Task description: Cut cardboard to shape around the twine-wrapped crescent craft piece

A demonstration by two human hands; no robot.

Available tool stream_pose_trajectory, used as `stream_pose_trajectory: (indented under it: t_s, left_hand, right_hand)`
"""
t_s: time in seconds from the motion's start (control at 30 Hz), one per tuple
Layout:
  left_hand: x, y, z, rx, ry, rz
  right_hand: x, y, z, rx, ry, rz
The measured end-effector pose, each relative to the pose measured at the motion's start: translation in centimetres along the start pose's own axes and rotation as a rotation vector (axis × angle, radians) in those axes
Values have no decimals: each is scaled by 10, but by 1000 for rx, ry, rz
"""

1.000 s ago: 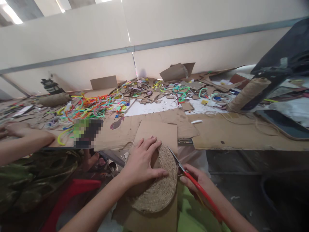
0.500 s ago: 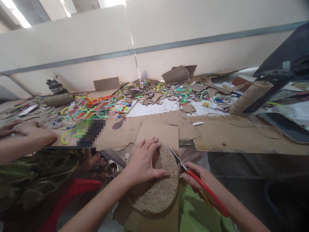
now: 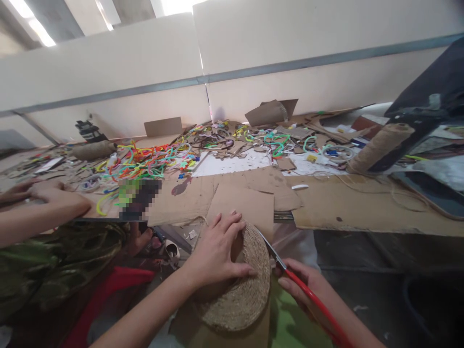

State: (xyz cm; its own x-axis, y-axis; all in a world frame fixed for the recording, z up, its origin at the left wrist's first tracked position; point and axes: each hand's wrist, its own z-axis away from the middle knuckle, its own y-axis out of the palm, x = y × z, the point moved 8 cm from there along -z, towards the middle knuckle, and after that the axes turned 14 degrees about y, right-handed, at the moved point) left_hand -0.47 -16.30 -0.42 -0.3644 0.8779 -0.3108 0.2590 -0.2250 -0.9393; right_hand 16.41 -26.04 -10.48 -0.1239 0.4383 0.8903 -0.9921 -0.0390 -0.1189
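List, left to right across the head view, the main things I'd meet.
Another person's arm, lying brown roll, small cardboard rectangle, coiled twine disc, red-handled scissors, second brown roll, dark flat object.

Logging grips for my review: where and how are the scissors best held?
Best by the red handle, probably from the near right, with the right hand: it slants that way, while the blades face forward-left beside the twine coil.

PASS: front-right cardboard (image 3: 340,205) | BLOCK coil's (image 3: 255,295) right edge: scissors (image 3: 301,285) | left: co-worker's forearm (image 3: 45,212), coloured strands (image 3: 152,160) | right: twine spool (image 3: 382,146)
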Motion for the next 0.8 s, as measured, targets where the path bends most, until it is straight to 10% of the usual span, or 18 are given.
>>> stream_pose_trajectory:
  t_s: [0.8]
  left_hand:
    - [-2, -3, -1, 4, -40, 7]
  right_hand:
    - [-1, 0, 14, 113, 145, -8]
